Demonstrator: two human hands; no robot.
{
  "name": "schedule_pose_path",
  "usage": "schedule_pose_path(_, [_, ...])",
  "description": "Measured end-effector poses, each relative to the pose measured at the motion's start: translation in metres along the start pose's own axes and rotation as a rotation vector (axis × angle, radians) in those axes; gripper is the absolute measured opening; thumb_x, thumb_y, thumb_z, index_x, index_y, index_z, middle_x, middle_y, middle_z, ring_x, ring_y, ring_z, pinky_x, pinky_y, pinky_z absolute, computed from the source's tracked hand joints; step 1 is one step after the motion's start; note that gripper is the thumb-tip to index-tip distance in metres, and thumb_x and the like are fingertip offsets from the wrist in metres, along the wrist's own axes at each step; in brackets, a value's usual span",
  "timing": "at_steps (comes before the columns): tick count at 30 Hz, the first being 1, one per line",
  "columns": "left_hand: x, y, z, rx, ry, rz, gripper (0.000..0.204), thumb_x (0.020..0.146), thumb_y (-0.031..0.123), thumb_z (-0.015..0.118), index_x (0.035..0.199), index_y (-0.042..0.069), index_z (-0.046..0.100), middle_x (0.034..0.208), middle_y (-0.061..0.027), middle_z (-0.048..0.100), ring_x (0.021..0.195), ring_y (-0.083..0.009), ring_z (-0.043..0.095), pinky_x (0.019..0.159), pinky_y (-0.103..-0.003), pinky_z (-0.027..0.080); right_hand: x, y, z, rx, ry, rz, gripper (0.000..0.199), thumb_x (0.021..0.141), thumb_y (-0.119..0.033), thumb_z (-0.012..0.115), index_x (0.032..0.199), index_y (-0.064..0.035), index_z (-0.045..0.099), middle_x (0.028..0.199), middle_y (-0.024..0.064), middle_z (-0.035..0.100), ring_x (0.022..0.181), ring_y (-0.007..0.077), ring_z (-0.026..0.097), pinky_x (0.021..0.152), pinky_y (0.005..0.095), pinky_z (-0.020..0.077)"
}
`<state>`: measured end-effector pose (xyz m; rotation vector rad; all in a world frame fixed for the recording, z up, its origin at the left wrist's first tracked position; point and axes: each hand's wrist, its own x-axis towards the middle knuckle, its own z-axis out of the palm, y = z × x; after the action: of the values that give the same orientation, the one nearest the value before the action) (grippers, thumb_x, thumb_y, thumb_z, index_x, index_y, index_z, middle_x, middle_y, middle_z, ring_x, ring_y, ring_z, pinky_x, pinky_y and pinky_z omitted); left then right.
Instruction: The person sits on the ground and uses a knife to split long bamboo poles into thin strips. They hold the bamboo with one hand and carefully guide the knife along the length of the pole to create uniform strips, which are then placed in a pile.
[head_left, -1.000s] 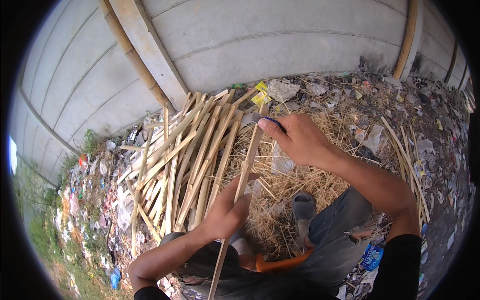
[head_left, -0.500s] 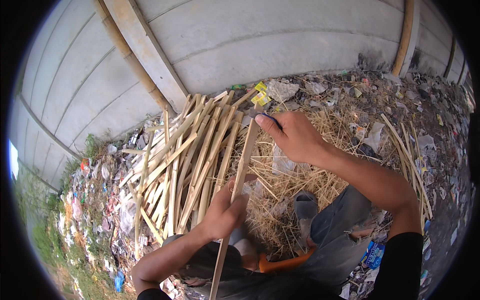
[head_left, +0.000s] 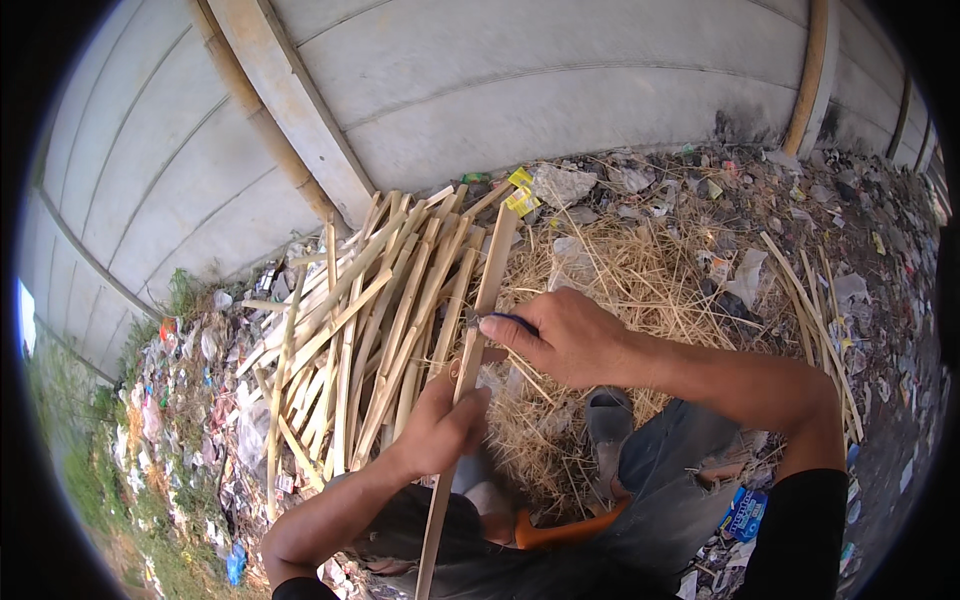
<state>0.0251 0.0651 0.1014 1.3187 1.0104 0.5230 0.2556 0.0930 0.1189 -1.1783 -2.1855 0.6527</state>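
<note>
A long, pale bamboo strip [head_left: 494, 262] slants upright between my knees, its lower end running out past my lap. My left hand [head_left: 445, 420] is closed around it at mid-length. Just above, my right hand [head_left: 575, 338] is closed on a small knife [head_left: 517, 322]; its dark blue handle shows by the thumb. The knife's blade is mostly hidden and lies against the strip's face. To the left of the strip, a heap of similar bamboo strips [head_left: 400, 310] leans on the ground.
Thin straw-like shavings [head_left: 650, 275] cover the ground before my feet, one in a grey shoe [head_left: 610, 415]. Under me is an orange seat [head_left: 565, 528]. More strips [head_left: 815, 310] lie at right among litter. A concrete wall [head_left: 560, 100] with bamboo poles [head_left: 265, 120] stands behind.
My right hand and the knife have slid down along the strip, from near its top to just above my left hand. The left hand has hardly moved.
</note>
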Motion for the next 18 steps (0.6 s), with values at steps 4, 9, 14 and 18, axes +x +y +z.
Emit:
schedule_pose_path(4, [0.002,0.0,-0.003,-0.078,-0.017,0.011,0.036,0.105,0.013,0.05,0.14,0.006,0.044,0.067,0.0023,0.043,0.047,-0.0095,0.042,0.043,-0.027,0.034,0.007,0.001,-0.003,0.05,0.065,0.035,0.063,0.107,-0.051,0.05,0.074,0.0,0.068,0.054,0.0193,0.055,0.051,0.0353,0.06,0.055,0.0466,0.0457])
schedule_pose_path(9, [0.0,0.004,-0.001,-0.039,0.012,-0.02,0.042,0.106,0.012,0.049,0.147,0.005,0.041,0.067,0.0025,0.042,0.049,-0.0094,0.043,0.045,-0.027,0.034,-0.002,-0.011,0.006,-0.033,-0.123,-0.048,0.064,0.105,-0.056,0.047,0.081,-0.0013,0.071,0.063,0.0202,0.063,0.066,0.0413,0.067,0.062,0.0511,0.0515])
schedule_pose_path(14, [-0.003,0.007,0.001,-0.06,-0.092,0.03,0.05,0.104,0.014,0.051,0.152,0.008,0.039,0.068,0.0021,0.05,0.049,-0.0082,0.045,0.047,-0.025,0.035,0.017,0.009,-0.025,0.174,0.299,0.066,0.048,0.095,-0.048,0.071,0.082,-0.0018,0.068,0.058,0.0083,0.054,0.054,0.0203,0.056,0.054,0.0381,0.0424])
schedule_pose_path(18, [0.0,0.008,0.003,0.116,-0.044,0.059,0.055,0.103,0.018,0.056,0.153,0.003,0.037,0.074,-0.0017,0.058,0.058,-0.014,0.056,0.054,-0.029,0.044,0.006,-0.006,-0.026,0.148,0.307,0.063,0.046,0.082,-0.046,0.082,0.084,-0.0023,0.07,0.06,0.0087,0.056,0.054,0.0223,0.057,0.055,0.0385,0.0441])
